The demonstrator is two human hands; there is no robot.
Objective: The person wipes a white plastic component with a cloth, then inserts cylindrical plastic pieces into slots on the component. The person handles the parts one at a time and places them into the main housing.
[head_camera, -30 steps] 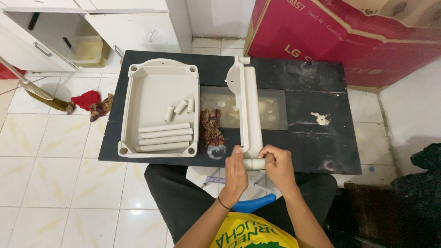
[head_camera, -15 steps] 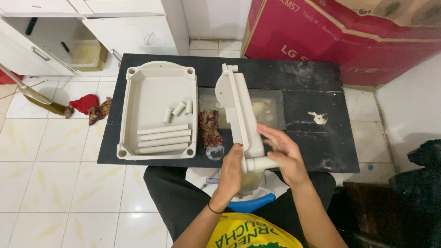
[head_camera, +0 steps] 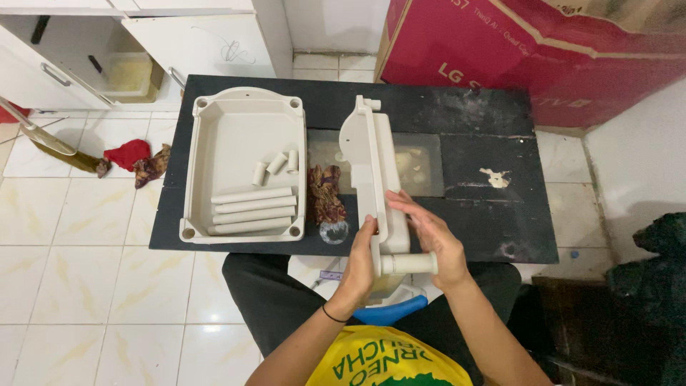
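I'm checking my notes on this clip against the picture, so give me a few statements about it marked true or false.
1. The left hand grips the near end of the beige cover stood on edge. True.
2. The tray holds no loose parts. False: long and short beige tubes lie in it.
3. The right hand rests flat against the cover's side. True.
4. A short tube sticks out of the cover near the hands. True.
5. The table is white. False: it is black.
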